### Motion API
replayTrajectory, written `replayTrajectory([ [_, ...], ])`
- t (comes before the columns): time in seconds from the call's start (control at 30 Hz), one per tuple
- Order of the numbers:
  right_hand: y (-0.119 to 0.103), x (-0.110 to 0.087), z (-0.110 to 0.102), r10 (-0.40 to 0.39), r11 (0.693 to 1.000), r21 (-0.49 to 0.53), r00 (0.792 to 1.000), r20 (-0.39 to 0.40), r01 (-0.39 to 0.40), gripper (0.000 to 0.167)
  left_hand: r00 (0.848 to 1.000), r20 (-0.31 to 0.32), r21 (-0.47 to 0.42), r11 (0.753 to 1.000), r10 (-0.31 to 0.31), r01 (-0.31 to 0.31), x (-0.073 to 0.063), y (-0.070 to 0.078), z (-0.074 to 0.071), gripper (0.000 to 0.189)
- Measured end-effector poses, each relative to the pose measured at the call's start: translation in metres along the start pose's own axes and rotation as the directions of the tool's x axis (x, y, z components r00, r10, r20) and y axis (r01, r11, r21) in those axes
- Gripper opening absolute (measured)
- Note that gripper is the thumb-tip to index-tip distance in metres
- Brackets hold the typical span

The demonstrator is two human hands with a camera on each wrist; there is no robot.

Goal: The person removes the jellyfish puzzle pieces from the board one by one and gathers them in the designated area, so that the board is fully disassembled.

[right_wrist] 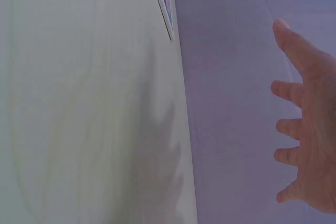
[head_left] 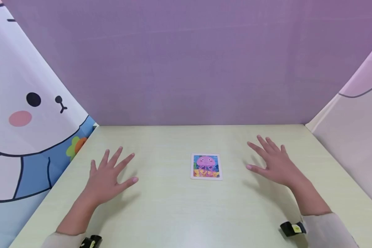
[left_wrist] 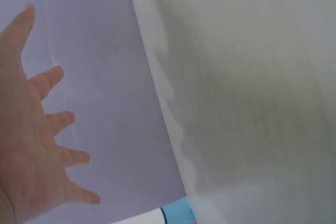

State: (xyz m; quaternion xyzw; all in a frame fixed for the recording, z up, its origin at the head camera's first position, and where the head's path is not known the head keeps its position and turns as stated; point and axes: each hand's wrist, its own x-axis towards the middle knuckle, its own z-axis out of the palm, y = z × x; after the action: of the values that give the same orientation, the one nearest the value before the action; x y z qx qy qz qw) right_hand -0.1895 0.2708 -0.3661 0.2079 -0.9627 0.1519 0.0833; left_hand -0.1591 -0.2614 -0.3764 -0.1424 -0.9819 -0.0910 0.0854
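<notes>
A small white-bordered picture of a pink jellyfish (head_left: pixel 206 166) lies flat near the middle of the light wooden table (head_left: pixel 179 210). To its left, my left hand (head_left: pixel 106 181) hovers over the tabletop, fingers spread and holding nothing. On the other side my right hand (head_left: pixel 274 163) is likewise raised, its fingers apart and its thumb toward the picture. Both hands cast shadows on the wood. In the right wrist view, a corner of the jellyfish picture (right_wrist: pixel 165 3) shows at the top, apart from the right hand (right_wrist: pixel 315 129). The left wrist view shows the left hand (left_wrist: pixel 31 145) with nothing in it.
A purple panel (head_left: pixel 192 69) rises behind the table's back edge. At the left stands a white panel with a cartoon animal (head_left: pixel 34 137), and at the right a pale panel (head_left: pixel 356 127). Black wrist cameras (head_left: pixel 292 228) sit by the sleeves.
</notes>
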Motion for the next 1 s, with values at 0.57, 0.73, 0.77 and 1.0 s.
replayTrajectory([
  [0.57, -0.009, 0.014, 0.006, -0.104, 0.978, 0.180, 0.995, -0.011, 0.104, 0.073, 0.995, -0.049, -0.246, 0.964, 0.089, -0.099, 0.020, 0.037, 0.003, 0.074],
  [0.73, -0.016, 0.022, 0.004, -0.107, 0.974, 0.202, 0.994, 0.012, 0.103, 0.072, 0.992, -0.059, -0.292, 0.948, 0.111, -0.124, 0.027, 0.045, 0.007, 0.074],
  [0.77, -0.017, 0.023, 0.003, -0.110, 0.973, 0.207, 0.994, 0.017, 0.104, 0.071, 0.991, -0.060, -0.299, 0.945, 0.117, -0.130, 0.028, 0.047, 0.008, 0.074],
  [1.0, -0.020, 0.034, 0.009, -0.132, 0.958, 0.263, 0.990, 0.040, 0.117, 0.067, 0.984, -0.069, -0.396, 0.901, 0.165, -0.178, 0.037, 0.061, 0.016, 0.073],
])
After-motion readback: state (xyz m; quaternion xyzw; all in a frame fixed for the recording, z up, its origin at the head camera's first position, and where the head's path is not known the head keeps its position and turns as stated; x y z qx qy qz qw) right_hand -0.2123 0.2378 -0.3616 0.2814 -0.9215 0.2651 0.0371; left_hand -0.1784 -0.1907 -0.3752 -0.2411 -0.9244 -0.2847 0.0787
